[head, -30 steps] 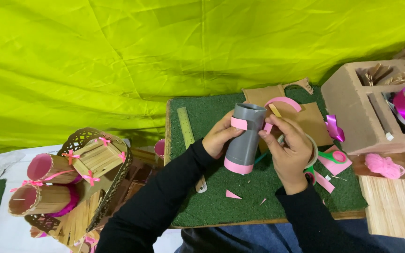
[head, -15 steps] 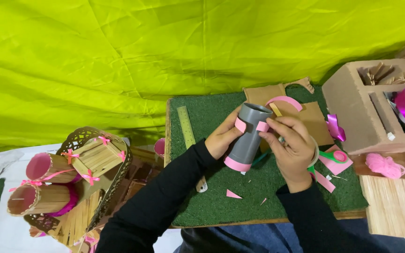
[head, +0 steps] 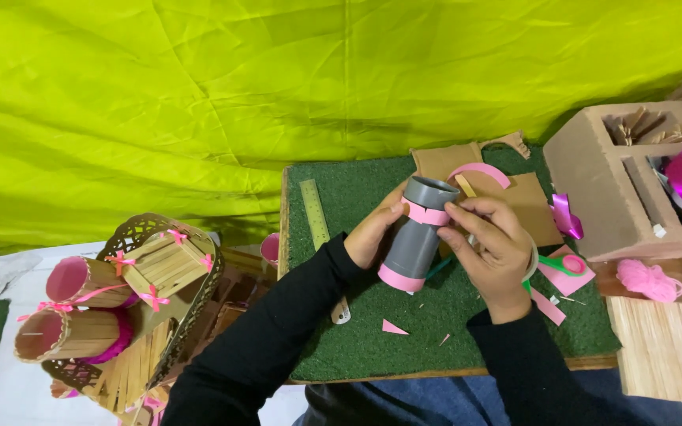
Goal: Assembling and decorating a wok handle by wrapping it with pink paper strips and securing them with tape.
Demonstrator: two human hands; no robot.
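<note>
Both of my hands hold a grey tube (head: 414, 244) above a green grass-like mat (head: 372, 347). The tube is tilted, its open end pointing up and away, with a pink band at its bottom and a pink strip (head: 428, 213) around its top. My left hand (head: 372, 233) grips the tube from the left side. My right hand (head: 492, 244) holds the right side, thumb and fingers pressing on the pink strip near the top. A curved pink strip (head: 479, 170) lies on brown cardboard (head: 530, 205) just behind.
A ruler (head: 314, 213) lies on the mat's left part. Pink scraps (head: 394, 326) and pink paper with green scissors (head: 566, 268) lie nearby. A cardboard organiser (head: 593, 181) with ribbon stands right, a stick panel (head: 657, 347) below it. A basket of stick crafts (head: 132, 300) sits left.
The tube has tilted so its open top faces more toward the camera, and my right fingers have slid along the upper pink strip. Both hands stay on the tube.
</note>
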